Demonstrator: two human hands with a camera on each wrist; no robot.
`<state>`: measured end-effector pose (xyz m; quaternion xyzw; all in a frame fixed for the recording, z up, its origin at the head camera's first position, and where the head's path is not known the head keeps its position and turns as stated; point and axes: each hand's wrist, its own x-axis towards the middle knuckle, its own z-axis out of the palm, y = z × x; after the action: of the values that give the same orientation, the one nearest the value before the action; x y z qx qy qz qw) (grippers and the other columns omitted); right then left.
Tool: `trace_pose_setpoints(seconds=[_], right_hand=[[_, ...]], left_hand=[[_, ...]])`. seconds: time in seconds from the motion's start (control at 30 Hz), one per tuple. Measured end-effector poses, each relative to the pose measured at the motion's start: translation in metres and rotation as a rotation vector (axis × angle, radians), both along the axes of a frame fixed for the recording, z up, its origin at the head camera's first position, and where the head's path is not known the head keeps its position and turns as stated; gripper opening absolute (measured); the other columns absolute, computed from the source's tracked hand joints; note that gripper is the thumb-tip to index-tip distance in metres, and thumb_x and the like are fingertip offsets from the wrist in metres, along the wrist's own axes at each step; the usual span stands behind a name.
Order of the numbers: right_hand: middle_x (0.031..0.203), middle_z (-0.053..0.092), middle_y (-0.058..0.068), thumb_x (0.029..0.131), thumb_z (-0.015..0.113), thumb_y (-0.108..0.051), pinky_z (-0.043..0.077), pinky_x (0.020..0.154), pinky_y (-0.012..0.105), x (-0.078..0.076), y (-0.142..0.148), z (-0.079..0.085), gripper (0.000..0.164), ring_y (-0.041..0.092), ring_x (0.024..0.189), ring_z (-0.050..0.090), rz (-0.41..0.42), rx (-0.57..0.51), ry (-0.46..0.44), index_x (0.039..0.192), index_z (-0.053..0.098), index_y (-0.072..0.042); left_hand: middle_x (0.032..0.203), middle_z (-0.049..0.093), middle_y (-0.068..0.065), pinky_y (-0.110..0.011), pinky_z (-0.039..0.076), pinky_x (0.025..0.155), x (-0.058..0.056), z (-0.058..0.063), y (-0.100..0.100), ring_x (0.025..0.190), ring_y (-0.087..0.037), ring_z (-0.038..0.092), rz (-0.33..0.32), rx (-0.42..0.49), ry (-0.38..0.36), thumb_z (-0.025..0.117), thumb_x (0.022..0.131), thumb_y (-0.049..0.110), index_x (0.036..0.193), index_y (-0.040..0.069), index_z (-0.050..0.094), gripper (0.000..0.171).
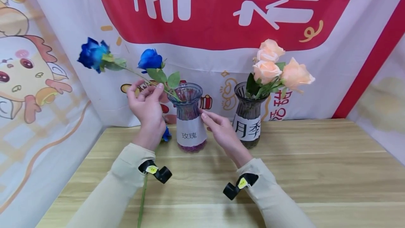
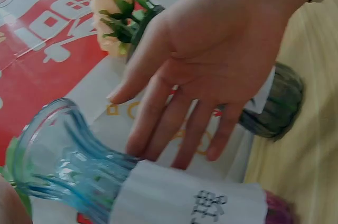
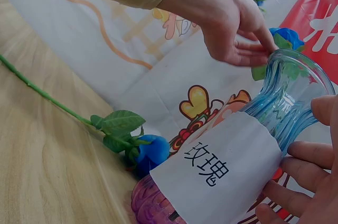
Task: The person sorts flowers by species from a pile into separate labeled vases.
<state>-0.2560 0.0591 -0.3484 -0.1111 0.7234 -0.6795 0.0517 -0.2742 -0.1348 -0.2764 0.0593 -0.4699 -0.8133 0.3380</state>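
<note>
A clear bluish glass vase (image 1: pixel 190 115) with a purple base and a white label stands on the table. Two blue roses lean left at its mouth: a farther-out rose (image 1: pixel 93 55) and a closer rose (image 1: pixel 150 59) with green leaves. My left hand (image 1: pixel 147 103) pinches a rose stem beside the rim, thumb and fingertips together; only its edge enters the left wrist view. On the vase's other side, my right hand (image 1: pixel 223 131) touches the glass and label with its fingers extended and spread, as the left wrist view shows.
Another blue rose (image 3: pixel 152 154) lies on the wooden table (image 1: pixel 300 171), its long stem running under my left forearm. To the right stands a darker labelled vase (image 1: pixel 248 115) holding several peach roses (image 1: pixel 267 71). A printed cloth (image 1: pixel 215 62) hangs close behind both vases.
</note>
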Motion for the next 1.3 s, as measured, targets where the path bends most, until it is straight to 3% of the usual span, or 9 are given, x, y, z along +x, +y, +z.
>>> trace_pose_setpoints(seconds=[0.13,0.23,0.47,0.67,0.83,0.97,1.13,1.3], right_hand=[[0.165,0.049,-0.007,0.111,0.053,-0.043,0.042,0.125,0.049,0.001,0.0,0.0,0.047,0.021,0.155,0.043,-0.002,-0.001,-0.004,0.154,0.056,-0.025],[0.165,0.049,-0.006,0.111,0.053,-0.043,0.042,0.125,0.049,0.002,0.0,0.0,0.047,0.021,0.155,0.044,-0.004,0.001,-0.002,0.154,0.057,-0.025],[0.164,0.05,-0.006,0.111,0.053,-0.042,0.042,0.125,0.049,0.002,0.001,0.0,0.047,0.02,0.155,0.043,-0.007,0.009,0.008,0.154,0.058,-0.024],[0.165,0.049,-0.005,0.111,0.053,-0.042,0.042,0.125,0.049,0.003,0.002,0.0,0.048,0.021,0.155,0.044,-0.007,0.004,0.009,0.155,0.056,-0.023],[0.166,0.048,-0.006,0.111,0.053,-0.042,0.042,0.125,0.049,0.002,0.002,0.0,0.048,0.022,0.155,0.044,-0.006,0.003,0.003,0.155,0.055,-0.024],[0.166,0.047,-0.005,0.111,0.053,-0.043,0.042,0.125,0.049,0.002,0.002,0.0,0.048,0.022,0.154,0.044,-0.008,0.003,0.002,0.155,0.056,-0.024],[0.166,0.047,-0.005,0.111,0.054,-0.043,0.042,0.124,0.049,0.001,0.002,0.0,0.049,0.022,0.154,0.045,-0.007,0.007,0.003,0.155,0.055,-0.024],[0.166,0.048,-0.005,0.111,0.054,-0.043,0.042,0.124,0.049,0.0,0.001,0.0,0.048,0.022,0.154,0.045,-0.006,0.012,0.012,0.155,0.056,-0.024]], left_hand=[[0.095,0.071,0.001,-0.024,0.059,0.071,0.002,-0.007,0.007,0.079,-0.014,0.066,-0.027,-0.081,-0.089,0.084,0.091,0.01,0.13,0.013,0.058,0.047],[0.099,0.071,0.001,-0.027,0.059,0.077,0.004,-0.011,0.009,0.083,-0.014,0.065,-0.023,-0.104,-0.113,0.084,0.092,0.014,0.126,0.013,0.059,0.042],[0.108,0.068,0.0,-0.03,0.06,0.088,0.009,-0.014,0.012,0.096,-0.017,0.067,0.0,-0.104,-0.1,0.082,0.095,0.02,0.114,0.017,0.064,0.027],[0.117,0.071,-0.001,-0.024,0.06,0.089,0.009,-0.009,0.011,0.111,-0.018,0.066,-0.005,-0.111,-0.005,0.077,0.099,0.019,0.121,0.011,0.072,0.024],[0.115,0.074,-0.002,-0.023,0.061,0.085,0.005,-0.004,0.012,0.11,-0.017,0.069,0.005,-0.093,0.003,0.077,0.099,0.016,0.117,0.009,0.074,0.02],[0.11,0.074,-0.002,-0.023,0.06,0.079,0.001,-0.002,0.014,0.099,-0.016,0.069,-0.003,-0.061,-0.025,0.078,0.097,0.014,0.112,0.009,0.073,0.017],[0.106,0.073,-0.001,-0.021,0.054,0.072,-0.004,-0.004,0.016,0.09,-0.014,0.065,-0.024,-0.062,-0.062,0.079,0.097,0.012,0.119,0.003,0.071,0.025],[0.105,0.072,0.002,-0.019,0.051,0.071,-0.001,-0.009,0.015,0.091,-0.011,0.063,-0.027,-0.086,-0.107,0.081,0.095,0.014,0.118,0.008,0.071,0.025]])
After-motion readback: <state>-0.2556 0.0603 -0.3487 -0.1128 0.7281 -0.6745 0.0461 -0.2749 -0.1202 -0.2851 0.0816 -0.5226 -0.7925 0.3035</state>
